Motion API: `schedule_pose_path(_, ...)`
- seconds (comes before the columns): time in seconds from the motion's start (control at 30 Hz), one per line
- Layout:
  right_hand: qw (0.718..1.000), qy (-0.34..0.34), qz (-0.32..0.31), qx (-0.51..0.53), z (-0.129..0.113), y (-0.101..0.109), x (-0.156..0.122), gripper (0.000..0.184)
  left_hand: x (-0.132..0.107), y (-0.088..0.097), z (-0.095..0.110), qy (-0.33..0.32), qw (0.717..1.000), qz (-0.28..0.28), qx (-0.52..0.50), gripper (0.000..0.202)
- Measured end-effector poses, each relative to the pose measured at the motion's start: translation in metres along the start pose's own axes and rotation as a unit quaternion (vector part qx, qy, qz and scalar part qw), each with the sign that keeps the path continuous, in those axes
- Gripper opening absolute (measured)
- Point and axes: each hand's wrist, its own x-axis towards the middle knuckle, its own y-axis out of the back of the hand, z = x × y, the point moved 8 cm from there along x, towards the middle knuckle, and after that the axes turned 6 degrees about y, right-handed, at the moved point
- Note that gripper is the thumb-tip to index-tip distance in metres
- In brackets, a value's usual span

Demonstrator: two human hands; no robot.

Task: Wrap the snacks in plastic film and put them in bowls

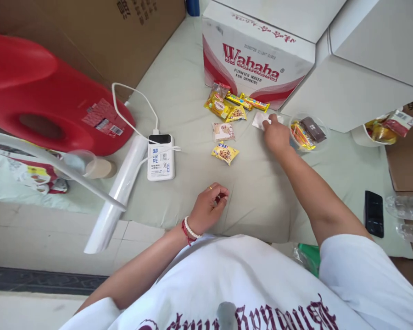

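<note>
My right hand [276, 136] reaches forward and closes on a small white packet [259, 120] lying on the pale green cloth [254, 192]. A clear plastic cup [308, 133] with wrapped snacks stands just to its right. Several snack packets [223, 130] lie scattered to its left, in front of a Wahaha water carton [251, 64]. My left hand [209, 207] rests near me on the cloth with its fingers curled in; whether it holds anything is unclear. A ring and a beaded bracelet are on that hand.
A white power bank [161, 157] with a cable lies left of centre beside a roll of clear film [119, 195]. A big red container [48, 98] fills the left. A black phone [373, 213] and plastic bottles [406, 208] lie at the right, white boxes [358, 68] behind.
</note>
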Motion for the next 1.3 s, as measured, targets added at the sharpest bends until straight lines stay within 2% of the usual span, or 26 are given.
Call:
schedule_pose_path(0.03,1.000,0.000,-0.013,-0.001,-0.001,-0.002,0.006,0.033,-0.003,0.001,-0.001,0.003,1.000,0.001,0.003,0.011)
schedule_pose_path(0.1,1.000,-0.008,-0.002,0.030,-0.005,0.000,0.006,0.030,-0.010,0.007,-0.007,0.018,1.000,0.015,0.005,0.011)
schedule_pose_path(0.2,0.986,-0.026,0.045,0.156,-0.011,0.006,-0.021,0.027,-0.018,0.018,-0.018,0.047,0.998,0.048,-0.002,0.010)
schedule_pose_path(0.27,0.977,-0.032,0.055,0.205,-0.012,0.008,-0.044,0.026,-0.018,0.020,-0.021,0.057,0.997,0.057,-0.007,0.010)
schedule_pose_path(0.37,0.990,-0.036,0.070,0.119,-0.009,0.014,-0.056,0.030,-0.012,0.013,-0.014,0.049,0.998,0.039,-0.007,0.010)
schedule_pose_path(0.43,0.998,-0.025,0.053,0.038,-0.008,0.015,-0.043,0.036,-0.009,0.005,-0.004,0.032,0.999,0.016,-0.004,0.010)
schedule_pose_path(0.5,1.000,-0.006,0.008,-0.010,-0.007,0.009,-0.019,0.040,-0.010,-0.001,0.004,0.017,1.000,0.002,-0.002,0.010)
schedule_pose_path(0.63,0.997,0.014,-0.063,-0.052,-0.001,-0.003,0.023,0.040,-0.018,0.003,0.003,0.026,0.999,0.018,-0.005,0.010)
schedule_pose_path(0.7,0.999,0.003,-0.038,-0.023,0.000,0.001,0.026,0.036,-0.021,0.009,-0.003,0.037,0.999,0.033,-0.010,0.010)
schedule_pose_path(0.77,0.995,-0.025,0.027,0.089,-0.003,0.009,0.010,0.025,-0.022,0.013,-0.006,0.043,0.998,0.043,-0.016,0.009)
schedule_pose_path(0.8,0.981,-0.046,0.057,0.180,-0.004,0.013,-0.006,0.020,-0.021,0.014,-0.007,0.043,0.998,0.046,-0.021,0.009)
schedule_pose_path(0.83,0.953,-0.069,0.075,0.284,-0.007,0.013,-0.026,0.018,-0.019,0.014,-0.006,0.040,0.998,0.047,-0.025,0.009)
schedule_pose_path(0.87,0.914,-0.093,0.074,0.389,-0.012,0.009,-0.048,0.020,-0.016,0.013,-0.003,0.034,0.998,0.049,-0.031,0.010)
schedule_pose_path(0.97,0.773,-0.144,-0.005,0.618,-0.043,-0.009,-0.122,0.032,0.001,0.006,0.008,0.007,0.996,0.073,-0.049,0.015)
schedule_pose_path(1.03,0.713,-0.156,-0.051,0.682,-0.065,-0.016,-0.162,0.035,0.015,-0.002,0.013,0.001,0.995,0.085,-0.058,0.028)
schedule_pose_path(1.1,0.685,-0.158,-0.079,0.706,-0.081,-0.019,-0.187,0.034,0.030,-0.017,0.016,0.003,0.996,0.057,-0.069,0.030)
schedule_pose_path(1.17,0.672,-0.157,-0.086,0.718,-0.086,-0.021,-0.197,0.033,0.042,-0.031,0.016,0.006,0.996,0.016,-0.087,0.021)
schedule_pose_path(1.23,0.662,-0.156,-0.068,0.730,-0.080,-0.019,-0.198,0.032,0.049,-0.036,0.014,0.020,0.993,0.001,-0.113,0.020)
schedule_pose_path(1.3,0.649,-0.161,-0.045,0.743,-0.068,-0.016,-0.196,0.031,0.052,-0.035,0.007,0.049,0.988,0.003,-0.149,0.022)
